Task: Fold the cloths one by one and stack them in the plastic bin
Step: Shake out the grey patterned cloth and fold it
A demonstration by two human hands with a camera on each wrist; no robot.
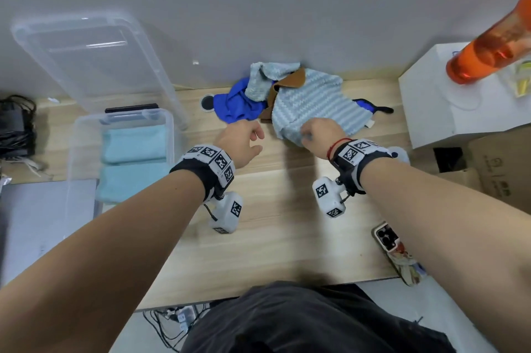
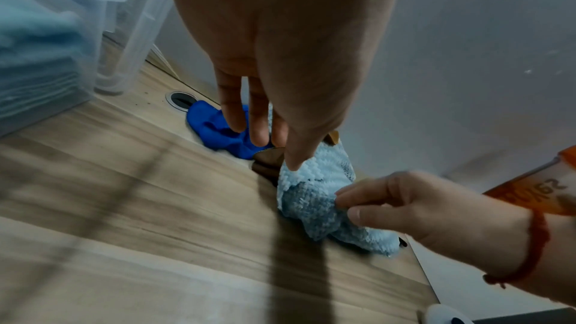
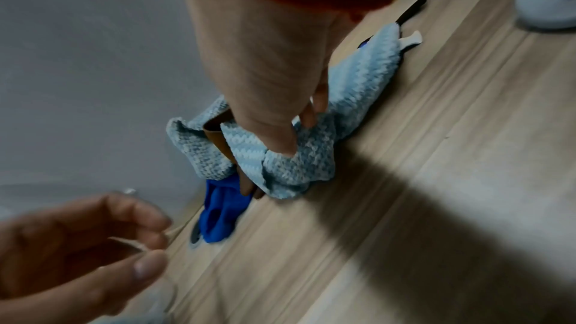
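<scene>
A heap of cloths lies against the back wall: a light blue striped cloth [image 1: 313, 105] on top, a brown cloth [image 1: 290, 83] and a royal blue cloth [image 1: 238, 107] beneath. My right hand [image 1: 319, 134] pinches the near edge of the striped cloth [image 3: 290, 164] between thumb and fingers. My left hand [image 1: 244, 138] hovers just left of it with relaxed fingers [image 2: 258, 129], holding nothing. The clear plastic bin [image 1: 79, 134] stands at the left with folded pale blue cloths [image 1: 133, 163] inside.
The bin's lid [image 1: 94, 56] leans on the wall behind the bin. A white box [image 1: 442, 105] with an orange bottle [image 1: 488, 48] stands at the right, a cardboard box [image 1: 500, 168] beside it. A phone [image 1: 399, 252] lies near the front edge. A cable hole [image 1: 207, 102] is left of the heap.
</scene>
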